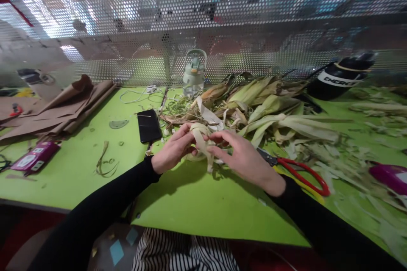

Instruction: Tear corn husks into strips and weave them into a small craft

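Bright overhead light; glare blooms on the perforated metal screen (127,17). Soft shadows under forearms on the bright green surface (190,203). Edges bend, right side blurred.

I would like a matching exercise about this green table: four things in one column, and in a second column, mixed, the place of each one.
Things:
1. phone
2. scissors
3. water bottle
4. brown paper

Places:
A. at the far edge, against the metal screen
B. just right of the right hand
C. on the far left of the table
D. just beyond the left hand, flat

Pairs: 1-D, 2-B, 3-A, 4-C
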`<state>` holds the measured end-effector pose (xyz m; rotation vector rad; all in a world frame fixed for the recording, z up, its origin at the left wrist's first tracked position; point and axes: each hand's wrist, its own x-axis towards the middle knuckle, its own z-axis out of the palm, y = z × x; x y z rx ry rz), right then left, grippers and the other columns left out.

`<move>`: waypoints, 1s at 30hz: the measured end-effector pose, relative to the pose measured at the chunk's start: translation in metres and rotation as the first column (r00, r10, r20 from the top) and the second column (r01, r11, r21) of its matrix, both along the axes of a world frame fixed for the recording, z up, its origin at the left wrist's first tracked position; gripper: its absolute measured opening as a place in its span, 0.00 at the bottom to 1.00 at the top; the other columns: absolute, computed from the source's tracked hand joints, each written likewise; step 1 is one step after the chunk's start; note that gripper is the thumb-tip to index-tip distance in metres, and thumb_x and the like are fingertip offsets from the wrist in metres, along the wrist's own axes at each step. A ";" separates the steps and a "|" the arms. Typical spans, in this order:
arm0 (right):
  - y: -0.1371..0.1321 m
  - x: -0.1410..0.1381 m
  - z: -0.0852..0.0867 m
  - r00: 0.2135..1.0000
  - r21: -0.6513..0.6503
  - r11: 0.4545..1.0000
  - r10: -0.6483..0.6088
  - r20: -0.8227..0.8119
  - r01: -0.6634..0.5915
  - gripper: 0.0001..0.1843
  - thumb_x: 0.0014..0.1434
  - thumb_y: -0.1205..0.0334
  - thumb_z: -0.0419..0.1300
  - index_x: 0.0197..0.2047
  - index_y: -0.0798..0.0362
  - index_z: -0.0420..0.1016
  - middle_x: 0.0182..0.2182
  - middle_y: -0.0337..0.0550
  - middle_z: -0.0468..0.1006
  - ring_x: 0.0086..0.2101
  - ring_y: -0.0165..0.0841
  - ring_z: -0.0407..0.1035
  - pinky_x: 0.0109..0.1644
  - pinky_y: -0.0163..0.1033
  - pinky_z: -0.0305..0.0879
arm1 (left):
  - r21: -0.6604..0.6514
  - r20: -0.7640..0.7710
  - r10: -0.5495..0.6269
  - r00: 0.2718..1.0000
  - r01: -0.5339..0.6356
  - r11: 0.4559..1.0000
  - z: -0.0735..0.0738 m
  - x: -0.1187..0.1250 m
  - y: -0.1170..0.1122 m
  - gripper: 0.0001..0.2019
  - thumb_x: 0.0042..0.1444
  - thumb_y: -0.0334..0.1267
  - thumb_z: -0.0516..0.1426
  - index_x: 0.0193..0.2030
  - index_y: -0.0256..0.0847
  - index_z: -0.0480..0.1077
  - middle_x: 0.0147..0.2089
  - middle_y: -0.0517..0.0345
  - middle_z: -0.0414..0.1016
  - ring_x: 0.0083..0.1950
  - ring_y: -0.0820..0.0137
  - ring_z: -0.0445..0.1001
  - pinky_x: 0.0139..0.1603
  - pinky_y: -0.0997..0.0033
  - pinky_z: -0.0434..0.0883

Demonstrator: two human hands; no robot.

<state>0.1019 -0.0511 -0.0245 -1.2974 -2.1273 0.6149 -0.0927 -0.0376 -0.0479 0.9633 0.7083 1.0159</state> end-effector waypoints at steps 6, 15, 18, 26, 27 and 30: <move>0.025 -0.012 0.001 0.997 -0.100 0.992 0.070 -0.027 -0.073 0.36 0.64 0.40 0.55 0.70 0.46 0.59 0.63 0.51 0.71 0.60 0.48 0.67 0.60 0.58 0.66 | -0.258 0.059 -0.043 0.997 0.056 0.965 -0.006 -0.002 0.009 0.06 0.58 0.35 0.56 0.31 0.37 0.66 0.23 0.67 0.57 0.19 0.82 0.54 0.18 0.83 0.52; 0.021 -0.020 -0.007 0.986 0.262 0.958 0.144 -0.083 -0.118 0.25 0.66 0.59 0.57 0.65 0.43 0.62 0.62 0.46 0.71 0.60 0.42 0.66 0.64 0.55 0.63 | -0.180 0.339 -0.034 0.940 0.100 0.979 -0.008 -0.005 0.016 0.14 0.54 0.35 0.64 0.48 0.39 0.73 0.37 0.59 0.75 0.33 0.78 0.73 0.32 0.79 0.70; 0.024 -0.016 -0.014 0.991 0.374 0.924 0.117 -0.072 -0.082 0.27 0.64 0.60 0.60 0.65 0.43 0.61 0.58 0.48 0.73 0.56 0.42 0.69 0.60 0.53 0.67 | -0.148 0.369 -0.057 0.928 0.119 0.982 -0.017 -0.002 0.017 0.15 0.54 0.37 0.65 0.48 0.40 0.72 0.39 0.60 0.75 0.33 0.78 0.73 0.33 0.78 0.70; 0.019 -0.012 -0.010 0.969 0.481 0.843 0.184 0.163 -0.241 0.08 0.61 0.62 0.61 0.43 0.42 0.79 0.53 0.44 0.77 0.55 0.47 0.69 0.59 0.61 0.63 | 0.037 0.201 -0.139 0.970 0.134 0.990 -0.028 0.003 0.009 0.11 0.53 0.33 0.66 0.37 0.36 0.68 0.33 0.64 0.71 0.28 0.81 0.70 0.31 0.79 0.68; 0.018 -0.013 -0.010 0.987 0.413 0.897 0.154 0.044 -0.158 0.07 0.62 0.60 0.59 0.42 0.43 0.78 0.52 0.44 0.78 0.52 0.46 0.71 0.57 0.59 0.66 | 0.057 0.192 -0.138 0.972 0.129 0.990 -0.027 0.004 0.008 0.12 0.53 0.33 0.67 0.37 0.37 0.67 0.33 0.63 0.72 0.29 0.81 0.71 0.31 0.78 0.68; 0.019 -0.015 -0.013 0.943 0.009 0.995 -0.087 -0.321 0.095 0.12 0.66 0.51 0.56 0.41 0.48 0.76 0.40 0.44 0.80 0.38 0.39 0.75 0.43 0.48 0.73 | 0.035 0.201 -0.121 0.972 0.116 0.993 -0.025 0.007 0.005 0.15 0.52 0.31 0.67 0.36 0.38 0.63 0.34 0.62 0.75 0.32 0.78 0.75 0.34 0.77 0.71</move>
